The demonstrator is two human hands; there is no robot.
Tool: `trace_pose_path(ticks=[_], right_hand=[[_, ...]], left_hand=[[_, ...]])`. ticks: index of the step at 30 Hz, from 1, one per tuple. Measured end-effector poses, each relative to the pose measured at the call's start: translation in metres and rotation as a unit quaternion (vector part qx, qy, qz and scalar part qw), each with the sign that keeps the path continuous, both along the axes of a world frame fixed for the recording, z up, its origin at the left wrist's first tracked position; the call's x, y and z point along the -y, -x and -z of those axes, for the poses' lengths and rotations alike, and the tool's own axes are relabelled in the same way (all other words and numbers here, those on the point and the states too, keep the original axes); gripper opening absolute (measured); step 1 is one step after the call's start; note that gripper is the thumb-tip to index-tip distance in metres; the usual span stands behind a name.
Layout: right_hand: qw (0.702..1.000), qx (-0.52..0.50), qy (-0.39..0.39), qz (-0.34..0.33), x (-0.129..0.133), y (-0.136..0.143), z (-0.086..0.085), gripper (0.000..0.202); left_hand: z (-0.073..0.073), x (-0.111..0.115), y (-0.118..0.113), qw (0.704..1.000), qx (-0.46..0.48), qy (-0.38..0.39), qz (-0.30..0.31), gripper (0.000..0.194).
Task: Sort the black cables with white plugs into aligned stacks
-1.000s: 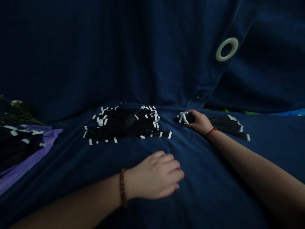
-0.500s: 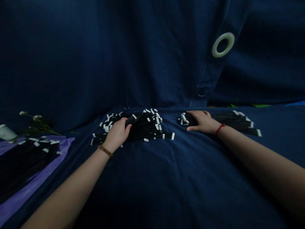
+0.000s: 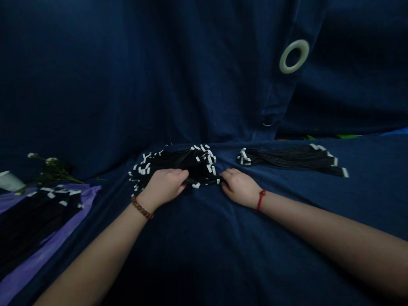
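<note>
A heap of black cords [image 3: 178, 159], tipped in white, lies on a navy cloth [image 3: 216, 246] at the middle of the view, its long axis running left to right, with white tips showing at both ends. The tips overlap too closely to count. At its near edge, the left hand [image 3: 164, 187] bends over the cords, fingers pressed together and pinching part of the heap. The right hand [image 3: 240, 187] rests at the heap's near right corner, fingers curled in beside a white tip; whether they pinch a cord cannot be told. Two bands mark the wrists: one brown beaded bracelet [image 3: 142, 208] on the left, one red cord bracelet [image 3: 261, 199] on the right.

Just to the right, apart from the heap, one bundle of black cords [image 3: 287, 157] also stretches left to right, gathered at its left end and fanned at its right. A third group, a black-corded pile [image 3: 28, 225] at far left, slants away from the camera, white tips at its far end, on one purple sheet [image 3: 63, 241]. Beyond it are two white blooms [image 3: 51, 161] on green stems and one white object [image 3: 11, 181], tilted. One pale ring [image 3: 293, 56] shows on the navy curtain [image 3: 191, 72] behind.
</note>
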State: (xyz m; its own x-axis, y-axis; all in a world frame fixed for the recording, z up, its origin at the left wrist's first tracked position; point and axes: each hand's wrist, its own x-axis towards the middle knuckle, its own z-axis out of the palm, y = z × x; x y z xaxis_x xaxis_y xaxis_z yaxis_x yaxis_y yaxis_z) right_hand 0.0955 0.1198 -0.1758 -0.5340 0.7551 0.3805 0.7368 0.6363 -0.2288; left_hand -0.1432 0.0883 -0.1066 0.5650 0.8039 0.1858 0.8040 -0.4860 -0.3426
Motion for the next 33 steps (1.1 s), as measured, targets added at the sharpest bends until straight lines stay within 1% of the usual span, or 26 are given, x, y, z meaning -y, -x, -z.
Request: trace_pose_path(ticks=[2,4,7,10,12,17,21,24,27,29,31,33], right_hand=[[1.000,-0.027,0.009,-0.002,-0.003,-0.005,0.001,0.012],[0.998,-0.062,0.015,0.002,-0.007,-0.008,0.000,0.015],[0.994,-0.106,0.024,0.001,-0.008,-0.009,0.000,0.023],[0.990,-0.139,0.034,-0.010,-0.007,-0.007,0.001,0.026],[0.986,-0.164,0.036,-0.020,-0.006,-0.007,0.001,0.026],[0.969,-0.237,0.042,-0.055,-0.006,-0.011,-0.002,0.027],[0.948,-0.301,0.063,-0.077,0.002,-0.010,-0.009,0.030],[0.930,-0.335,0.101,-0.110,0.014,-0.003,-0.014,0.033],[0.905,-0.357,0.168,-0.159,0.025,0.006,-0.014,0.040],[0.884,-0.369,0.217,-0.188,0.032,0.011,-0.013,0.041],[0.864,-0.379,0.263,-0.205,0.037,0.014,-0.011,0.040],[0.845,-0.390,0.301,-0.207,0.040,0.016,-0.009,0.038]], left_hand=[[0.000,-0.001,0.002,0.999,-0.015,0.034,0.027,0.007],[0.003,-0.003,0.005,0.998,-0.017,0.049,0.041,0.015],[0.011,-0.006,0.008,0.999,-0.014,0.036,0.039,0.026],[0.018,-0.007,0.009,0.999,-0.015,0.013,0.039,0.022],[0.020,-0.007,0.009,0.999,-0.009,-0.004,0.044,0.019],[0.016,0.000,0.003,0.997,0.042,-0.053,0.046,0.021],[0.011,0.007,-0.008,0.991,0.099,-0.087,0.034,0.021],[0.012,0.013,-0.020,0.987,0.123,-0.099,0.036,0.022],[0.020,0.020,-0.033,0.988,0.110,-0.085,0.062,0.017],[0.025,0.024,-0.040,0.989,0.099,-0.077,0.082,0.015],[0.029,0.027,-0.045,0.987,0.097,-0.078,0.098,0.017],[0.032,0.029,-0.048,0.986,0.099,-0.080,0.112,0.019]])
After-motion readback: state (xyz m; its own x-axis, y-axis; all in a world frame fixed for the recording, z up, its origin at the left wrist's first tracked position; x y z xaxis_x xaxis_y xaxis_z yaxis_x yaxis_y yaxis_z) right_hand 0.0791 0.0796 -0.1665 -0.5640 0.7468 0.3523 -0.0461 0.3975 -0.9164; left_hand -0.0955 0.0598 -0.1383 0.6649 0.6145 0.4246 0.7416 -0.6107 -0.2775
